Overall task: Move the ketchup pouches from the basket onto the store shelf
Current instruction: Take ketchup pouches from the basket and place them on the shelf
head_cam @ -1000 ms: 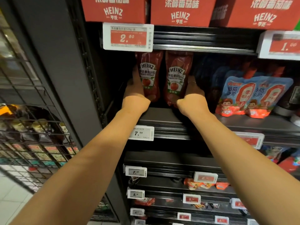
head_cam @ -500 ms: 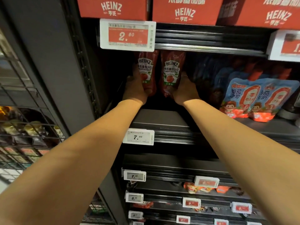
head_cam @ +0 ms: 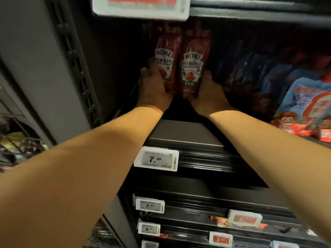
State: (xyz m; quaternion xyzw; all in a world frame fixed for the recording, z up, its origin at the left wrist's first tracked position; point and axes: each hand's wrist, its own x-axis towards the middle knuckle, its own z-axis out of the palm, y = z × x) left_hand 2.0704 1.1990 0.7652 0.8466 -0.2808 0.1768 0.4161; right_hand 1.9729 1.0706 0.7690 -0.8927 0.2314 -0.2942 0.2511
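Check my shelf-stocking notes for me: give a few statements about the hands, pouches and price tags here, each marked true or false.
1. Each hand holds one Heinz pouch. True: left hand on the left pouch, right hand on the right pouch.
2. The pouches lie flat. False: they stand upright, side by side.
3. The white tag below the arms reads 7.99. True.
4. The blue pouches sit left of the Heinz ones. False: they sit to the right.
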